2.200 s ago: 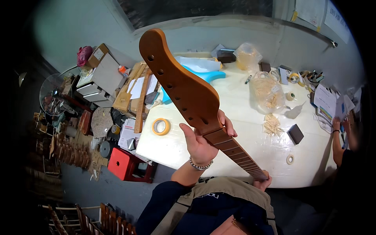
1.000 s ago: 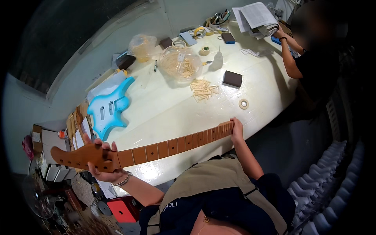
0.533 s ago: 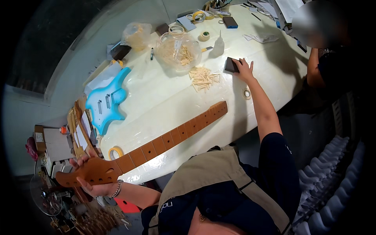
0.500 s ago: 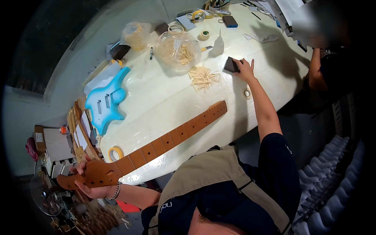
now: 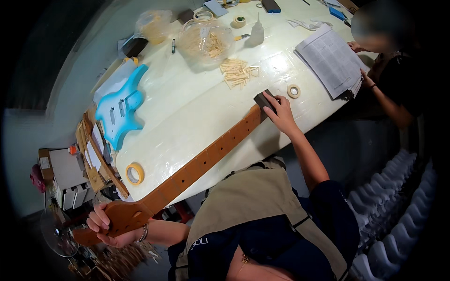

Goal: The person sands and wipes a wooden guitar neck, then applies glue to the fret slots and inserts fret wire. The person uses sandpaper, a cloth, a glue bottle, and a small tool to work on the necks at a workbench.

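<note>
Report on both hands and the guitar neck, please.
Left hand gripping guitar neck by headstock. Right hand holding dark block at neck's far end. Yellow tape roll beside neck.

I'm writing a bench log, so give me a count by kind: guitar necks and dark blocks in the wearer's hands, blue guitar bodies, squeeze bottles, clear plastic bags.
Guitar neck, in the left hand: 1
Dark block, in the right hand: 1
Blue guitar body: 1
Squeeze bottle: 1
Clear plastic bags: 2
Total: 6

Guitar workshop — blue body (image 5: 117,111), wooden neck (image 5: 201,162)
</note>
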Demonstrator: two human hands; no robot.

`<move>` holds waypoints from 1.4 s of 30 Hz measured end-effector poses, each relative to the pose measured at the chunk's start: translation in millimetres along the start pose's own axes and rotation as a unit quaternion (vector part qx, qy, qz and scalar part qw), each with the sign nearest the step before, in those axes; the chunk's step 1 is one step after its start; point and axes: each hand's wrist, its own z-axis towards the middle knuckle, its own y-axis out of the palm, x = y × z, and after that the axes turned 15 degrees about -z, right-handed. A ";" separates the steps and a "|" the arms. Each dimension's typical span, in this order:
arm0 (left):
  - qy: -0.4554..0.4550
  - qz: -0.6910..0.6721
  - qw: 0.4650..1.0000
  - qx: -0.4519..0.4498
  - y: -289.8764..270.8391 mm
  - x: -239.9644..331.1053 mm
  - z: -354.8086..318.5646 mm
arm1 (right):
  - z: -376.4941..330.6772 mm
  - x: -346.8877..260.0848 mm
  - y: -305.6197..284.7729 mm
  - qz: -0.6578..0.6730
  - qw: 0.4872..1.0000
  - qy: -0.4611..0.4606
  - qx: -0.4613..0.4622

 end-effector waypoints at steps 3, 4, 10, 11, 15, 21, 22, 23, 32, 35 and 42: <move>0.008 -0.055 0.998 -0.034 -1.7 5.4 -3.6 | 5.1 17.7 7.5 0.054 0.998 -0.014 -0.022; 0.004 -0.050 0.998 -0.048 -1.3 4.4 -6.6 | 9.8 23.3 7.0 0.112 0.991 0.032 -0.061; -0.005 -0.012 0.996 -0.084 -12.9 8.1 -14.2 | -29.8 -92.2 -32.3 0.056 0.996 -0.066 -0.003; -0.007 -0.010 0.996 -0.089 -15.1 10.9 -15.6 | -40.7 -126.0 -47.4 0.075 0.993 -0.093 -0.010; -0.010 -0.006 0.995 -0.096 -15.6 17.4 -22.4 | -68.7 -240.1 -96.0 0.091 0.962 -0.256 -0.004; 0.005 0.013 0.998 -0.062 -15.6 19.4 -31.2 | -77.9 -267.2 -99.6 0.101 0.945 -0.311 0.021; 0.007 0.019 0.998 -0.057 -13.9 17.8 -32.2 | -77.1 -262.1 -97.1 0.094 0.954 -0.285 0.024; 0.017 0.016 0.998 -0.056 -13.3 18.6 -31.5 | -79.2 -263.3 -96.9 0.096 0.950 -0.299 0.010; 0.006 0.055 0.998 -0.034 -16.7 22.4 -36.7 | -64.2 -217.3 -81.3 0.096 0.967 -0.236 0.002; 0.023 0.039 0.999 -0.011 -18.3 24.6 -37.9 | -31.0 -116.0 -30.3 0.025 0.994 -0.104 0.037; 0.031 0.069 0.996 0.041 -24.4 20.2 -30.9 | 35.8 22.8 1.0 -0.155 0.987 0.023 -0.020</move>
